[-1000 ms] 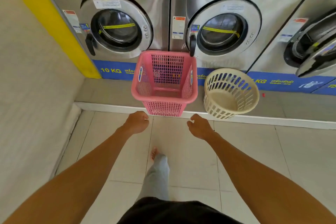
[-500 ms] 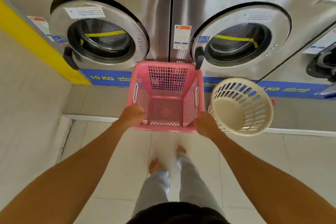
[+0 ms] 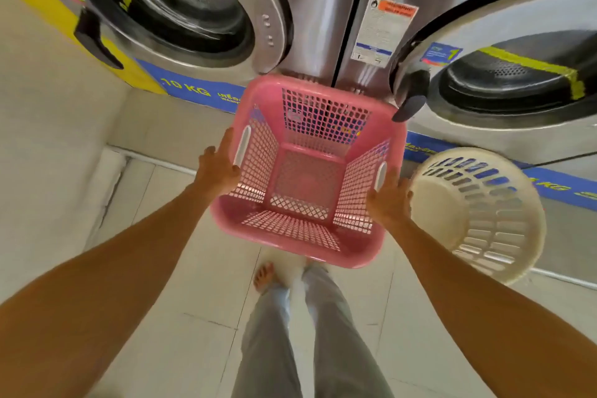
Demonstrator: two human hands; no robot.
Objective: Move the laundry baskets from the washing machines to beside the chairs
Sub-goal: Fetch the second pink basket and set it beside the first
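Observation:
A pink square mesh laundry basket, empty, sits in front of the gap between two steel washing machines. My left hand presses on its left side beside the white handle slot, fingers spread along the rim. On the opposite side, my right hand grips by the other handle slot. The basket leans toward me, its near rim over the floor tiles. A round cream laundry basket, also empty, stands tilted on the raised step just right of my right hand.
The left washer door and the right washer door are closed, with a black door handle jutting over the pink basket's far right corner. A grey wall runs on the left. My bare foot and legs stand on pale tiles.
I have stepped closer to the machines. Both hands moved from the pink basket's near rim to its two sides at the handle slots, and the basket now leans toward me.

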